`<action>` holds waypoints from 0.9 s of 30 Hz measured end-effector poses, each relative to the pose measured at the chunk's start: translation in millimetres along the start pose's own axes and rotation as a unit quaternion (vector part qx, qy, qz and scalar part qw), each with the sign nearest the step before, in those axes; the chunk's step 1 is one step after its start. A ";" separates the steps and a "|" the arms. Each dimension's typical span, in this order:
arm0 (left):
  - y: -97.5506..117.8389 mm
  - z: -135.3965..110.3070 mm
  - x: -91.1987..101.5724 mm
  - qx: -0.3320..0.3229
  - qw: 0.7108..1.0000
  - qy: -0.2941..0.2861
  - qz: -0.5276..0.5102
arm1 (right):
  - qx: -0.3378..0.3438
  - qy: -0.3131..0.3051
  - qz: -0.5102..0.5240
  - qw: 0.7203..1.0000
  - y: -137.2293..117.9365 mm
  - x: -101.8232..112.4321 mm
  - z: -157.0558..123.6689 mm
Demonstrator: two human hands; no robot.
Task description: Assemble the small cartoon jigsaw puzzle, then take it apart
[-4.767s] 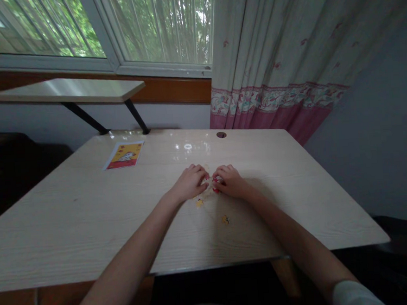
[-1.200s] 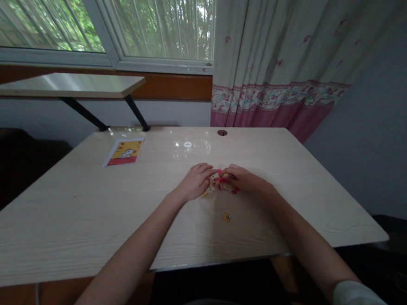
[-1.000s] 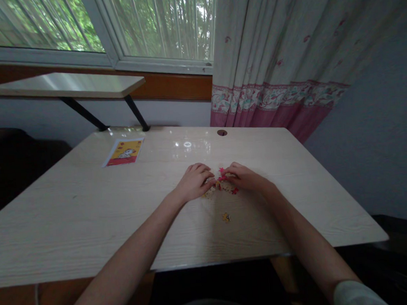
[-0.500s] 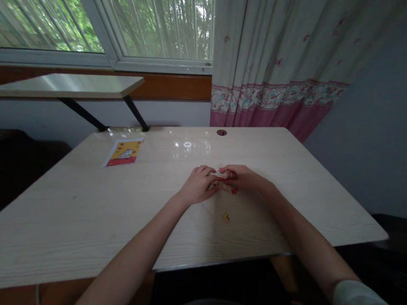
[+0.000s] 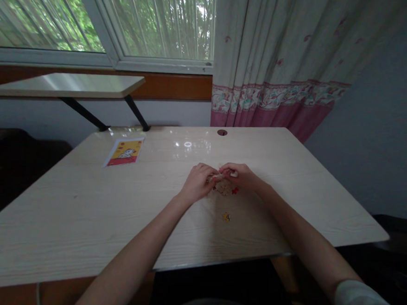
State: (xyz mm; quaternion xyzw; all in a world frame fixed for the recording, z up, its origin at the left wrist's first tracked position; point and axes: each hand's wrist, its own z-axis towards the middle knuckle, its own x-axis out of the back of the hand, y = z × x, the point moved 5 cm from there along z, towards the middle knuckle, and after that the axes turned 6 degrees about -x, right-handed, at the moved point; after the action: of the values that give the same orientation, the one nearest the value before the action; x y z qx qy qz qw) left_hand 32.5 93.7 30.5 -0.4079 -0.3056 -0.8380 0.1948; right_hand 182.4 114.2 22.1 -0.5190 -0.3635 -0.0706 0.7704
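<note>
My left hand [image 5: 197,181] and my right hand [image 5: 242,176] meet fingertip to fingertip over the middle of a pale wooden desk [image 5: 89,211]. Both are curled in a pinch on a small cluster of joined jigsaw pieces [image 5: 222,186], pale with red bits, which looks tilted up between them. A red loose piece [image 5: 234,190] lies just by my right hand. One yellow loose piece [image 5: 225,216] sits alone on the desk nearer to me.
A yellow and red picture card [image 5: 124,152] lies at the desk's far left. A cable hole [image 5: 222,132] is at the far edge. A raised shelf [image 5: 66,87] stands under the window, and a flowered curtain [image 5: 280,54] hangs at the right.
My fingers have closed tighter on the joined pieces and tipped them up, so more of the pale side shows. The yellow piece and the card have stayed put.
</note>
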 end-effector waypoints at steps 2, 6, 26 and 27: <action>-1.8 0.2 2.0 0.020 0.999 0.024 -0.021 | -0.003 0.017 0.020 1.000 0.4 -2.9 1.0; -2.1 -0.6 6.6 0.027 0.998 0.056 -0.020 | -0.036 0.044 0.080 0.995 9.1 -9.1 4.9; -44.3 -17.5 40.6 0.031 0.986 -0.158 0.044 | -0.015 0.025 -0.230 0.973 29.4 0.5 1.6; -49.7 -19.9 40.2 0.045 0.983 -0.170 0.049 | -0.017 0.015 -0.237 0.971 29.2 -1.7 1.4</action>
State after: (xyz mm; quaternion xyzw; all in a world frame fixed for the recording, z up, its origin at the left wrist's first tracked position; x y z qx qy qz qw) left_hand -31.2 113.9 35.6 -0.5498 -0.3515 -0.7310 0.1994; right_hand 194.7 128.0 -0.6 -0.4296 -0.4637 -0.2649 0.7282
